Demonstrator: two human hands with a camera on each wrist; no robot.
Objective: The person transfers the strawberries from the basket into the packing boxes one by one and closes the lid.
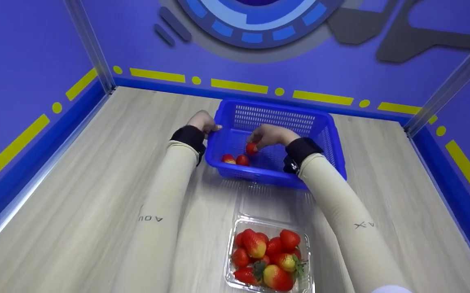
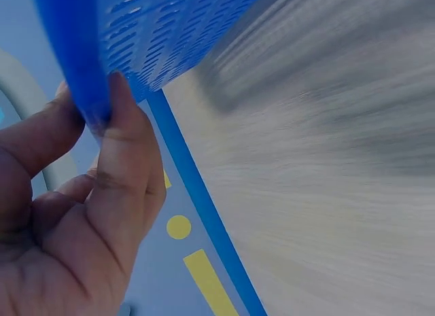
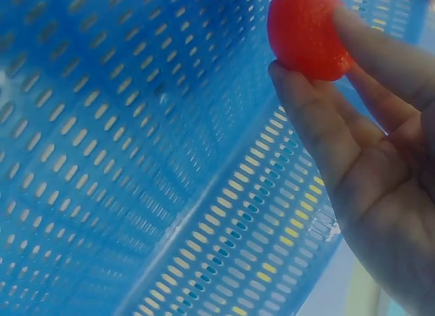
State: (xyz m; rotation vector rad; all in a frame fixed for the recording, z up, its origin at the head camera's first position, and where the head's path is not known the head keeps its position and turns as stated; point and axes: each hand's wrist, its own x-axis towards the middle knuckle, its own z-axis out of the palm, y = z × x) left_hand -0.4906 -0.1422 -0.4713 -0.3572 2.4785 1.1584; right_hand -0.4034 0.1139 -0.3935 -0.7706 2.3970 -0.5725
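A blue plastic basket point(image 1: 275, 173) with slotted walls stands on the wooden table. My left hand point(image 1: 203, 121) pinches its left rim between thumb and fingers, plain in the left wrist view, where the hand point(image 2: 88, 200) has the basket's edge point(image 2: 75, 58) in its grip. Inside the basket, my right hand point(image 1: 271, 136) holds a red strawberry point(image 1: 251, 148) between thumb and fingertips. The right wrist view shows this strawberry point(image 3: 306, 34) close up, over the slotted basket floor. Two more strawberries, one point(image 1: 228, 158) beside another point(image 1: 242, 160), lie in the basket's front left corner.
In front of the basket sits a clear plastic box point(image 1: 229, 260) with several strawberries point(image 1: 277, 278), some with green leaves; its clear lid lies folded back toward the basket. Blue printed panels point(image 1: 145, 53) wall the table point(image 1: 96, 183) at the back and both sides.
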